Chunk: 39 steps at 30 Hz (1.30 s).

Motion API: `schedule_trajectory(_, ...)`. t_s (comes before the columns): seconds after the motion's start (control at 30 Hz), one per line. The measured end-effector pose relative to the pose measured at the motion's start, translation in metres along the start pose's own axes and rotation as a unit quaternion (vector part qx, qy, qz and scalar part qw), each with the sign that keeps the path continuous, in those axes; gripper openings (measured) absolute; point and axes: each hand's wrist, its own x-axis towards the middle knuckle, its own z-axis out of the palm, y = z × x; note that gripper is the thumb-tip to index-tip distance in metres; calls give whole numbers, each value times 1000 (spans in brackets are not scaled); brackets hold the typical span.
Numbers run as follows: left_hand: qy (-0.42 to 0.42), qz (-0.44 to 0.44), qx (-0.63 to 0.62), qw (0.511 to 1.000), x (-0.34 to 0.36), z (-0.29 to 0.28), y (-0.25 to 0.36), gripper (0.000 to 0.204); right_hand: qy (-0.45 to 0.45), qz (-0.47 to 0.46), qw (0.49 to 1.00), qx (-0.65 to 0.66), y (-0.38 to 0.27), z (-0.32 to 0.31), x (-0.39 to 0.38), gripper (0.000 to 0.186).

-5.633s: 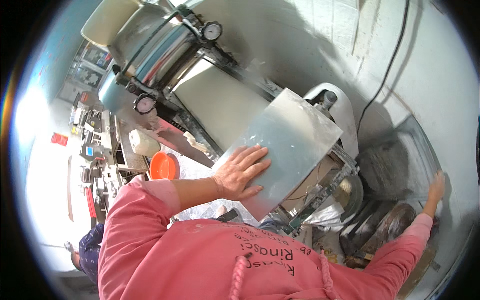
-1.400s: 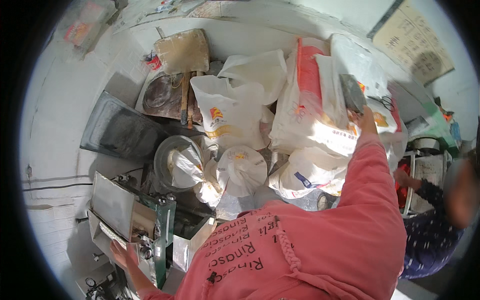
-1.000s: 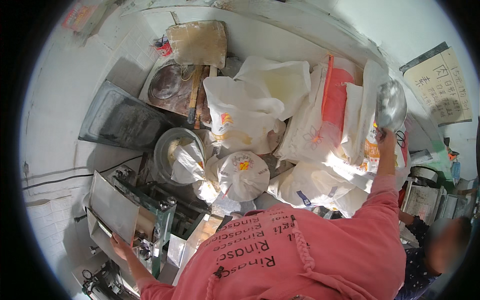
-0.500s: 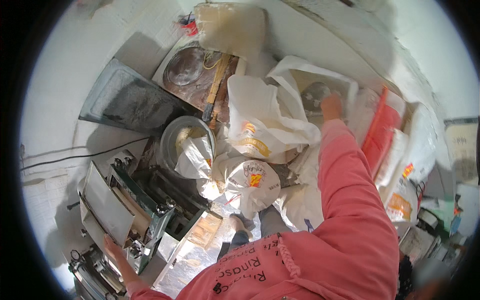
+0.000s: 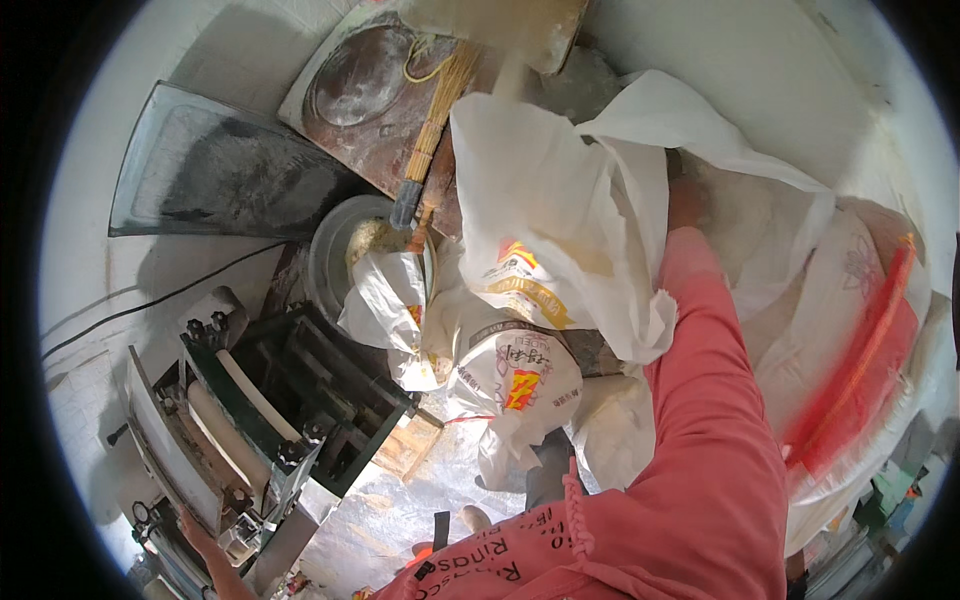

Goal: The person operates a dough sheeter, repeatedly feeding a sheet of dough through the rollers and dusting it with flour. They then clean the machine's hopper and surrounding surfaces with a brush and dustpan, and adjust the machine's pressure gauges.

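My right hand (image 5: 686, 205) is down inside a large open white sack (image 5: 540, 190). The sack's raised wall and the dimness inside hide its fingers, so what it holds cannot be made out. My left hand (image 5: 197, 538) is low on the left, against the edge of a noodle-pressing machine (image 5: 265, 400) with pale rollers and a dark green frame. One finger shows stretched out along the machine; the others are hidden.
A grey basin (image 5: 325, 245) with pale crumbly stuff stands beyond the machine. A straw brush (image 5: 435, 130) lies on a brown board (image 5: 310, 100). Tied white bags (image 5: 515, 375) stand by my legs. A red package (image 5: 860, 360) lies on the right; a black cable (image 5: 160, 300) runs along the left wall.
My view has shifted, so the sack looks larger and nearer. My right hand has gone deeper behind the sack's wall. My left hand stays at the machine.
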Motion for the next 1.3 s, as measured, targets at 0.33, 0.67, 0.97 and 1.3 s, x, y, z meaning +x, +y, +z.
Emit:
schedule_trajectory(0.33, 7, 31, 5, 999, -22, -3, 16, 53, 23, -25, 980, 194, -9, 10, 53, 27)
schedule_trajectory(0.67, -19, 71, 9, 997, -6, -3, 1, 46, -114, 275, 689, 661, -14, -9, 39, 25)
schedule_trajectory(0.97, -13, 56, -41, 998, -11, 28, -2, 54, -93, 398, 518, 751, 43, -6, -24, 31)
schedule_trajectory(1.3, -29, 93, -50, 994, -19, 49, 6, 44, -56, 399, 401, 823, -12, -28, -84, 33)
